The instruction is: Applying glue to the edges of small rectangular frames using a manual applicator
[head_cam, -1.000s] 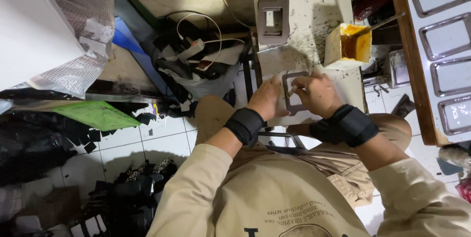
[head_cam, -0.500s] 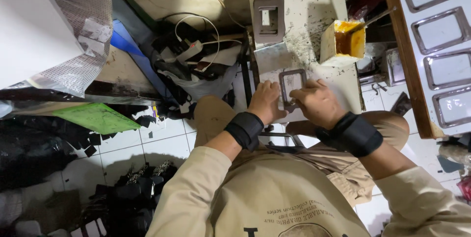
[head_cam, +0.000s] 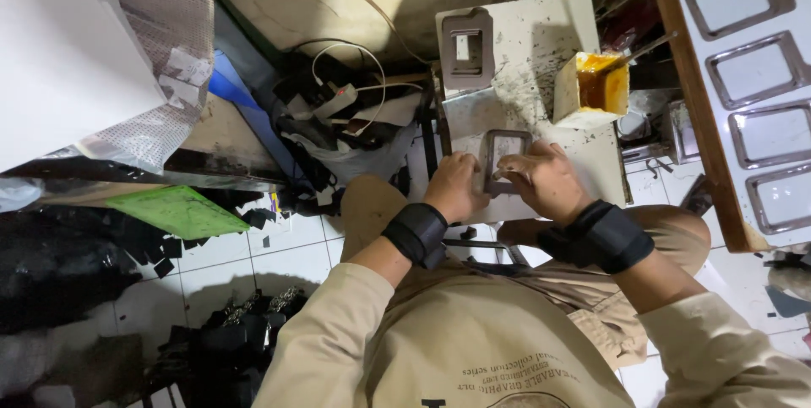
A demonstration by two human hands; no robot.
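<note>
Both hands (head_cam: 503, 184) stay pressing the grey frame (head_cam: 504, 155) flat.

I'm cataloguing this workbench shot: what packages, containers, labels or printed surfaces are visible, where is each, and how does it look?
Open carton: back right of the small work table, white walls, orange-yellow liquid inside, a stick leaning in it.
Printed sweatshirt: on the person, beige with dark lettering.
Green sheet: on the floor at left, flat, bright green.
No screens or signs show.
</note>
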